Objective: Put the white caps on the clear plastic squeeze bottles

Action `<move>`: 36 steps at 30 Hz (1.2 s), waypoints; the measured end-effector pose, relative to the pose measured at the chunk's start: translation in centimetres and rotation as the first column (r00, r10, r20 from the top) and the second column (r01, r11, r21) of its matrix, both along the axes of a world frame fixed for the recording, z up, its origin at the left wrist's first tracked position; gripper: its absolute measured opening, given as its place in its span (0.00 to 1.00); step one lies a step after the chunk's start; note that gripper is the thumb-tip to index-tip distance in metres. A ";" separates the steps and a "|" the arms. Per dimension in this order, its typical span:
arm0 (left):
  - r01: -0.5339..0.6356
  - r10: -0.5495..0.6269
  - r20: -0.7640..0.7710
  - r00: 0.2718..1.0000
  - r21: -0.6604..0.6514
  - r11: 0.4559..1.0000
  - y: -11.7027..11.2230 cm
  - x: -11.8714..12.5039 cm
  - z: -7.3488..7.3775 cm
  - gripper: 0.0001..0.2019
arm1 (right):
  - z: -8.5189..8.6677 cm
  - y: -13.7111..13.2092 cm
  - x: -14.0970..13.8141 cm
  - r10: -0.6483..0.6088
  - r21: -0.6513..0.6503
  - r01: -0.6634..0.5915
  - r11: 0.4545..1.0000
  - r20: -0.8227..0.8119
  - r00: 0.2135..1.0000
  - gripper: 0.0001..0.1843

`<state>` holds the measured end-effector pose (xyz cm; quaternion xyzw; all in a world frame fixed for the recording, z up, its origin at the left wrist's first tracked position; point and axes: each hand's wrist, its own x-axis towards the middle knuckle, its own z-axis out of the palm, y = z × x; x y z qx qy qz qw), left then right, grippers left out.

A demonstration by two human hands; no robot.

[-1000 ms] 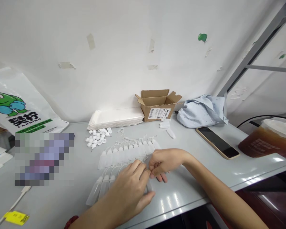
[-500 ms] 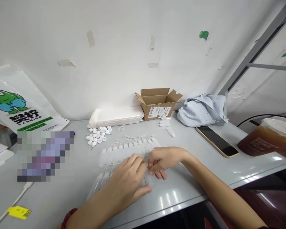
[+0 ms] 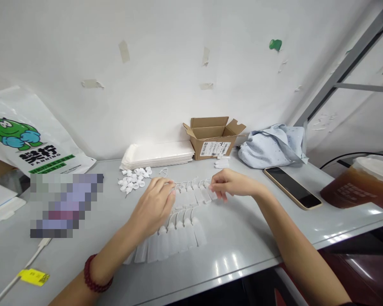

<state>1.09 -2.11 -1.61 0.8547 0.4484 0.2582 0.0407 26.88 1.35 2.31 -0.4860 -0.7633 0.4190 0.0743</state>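
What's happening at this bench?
A person's left hand covers the left part of the back row of translucent strung pieces; the right hand is at that row's right end, fingertips by the last piece. Whether either hand holds anything isn't clear. The front row of similar pieces lies nearer the table edge, strings pointing away from the person. Small white parts are heaped beyond the left hand, and an open cardboard box stands by the wall.

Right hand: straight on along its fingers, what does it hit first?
Probably the right end of the back row of translucent white pieces. The right hand points left, its fingertips at or just over that end; one view leaves contact unclear.
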 end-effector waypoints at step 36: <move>-0.118 0.116 -0.047 0.992 -0.038 0.992 2.9 -0.9 -1.3 0.20 | -2.8 3.3 3.2 -0.511 0.542 0.288 0.790 0.321 0.798 0.12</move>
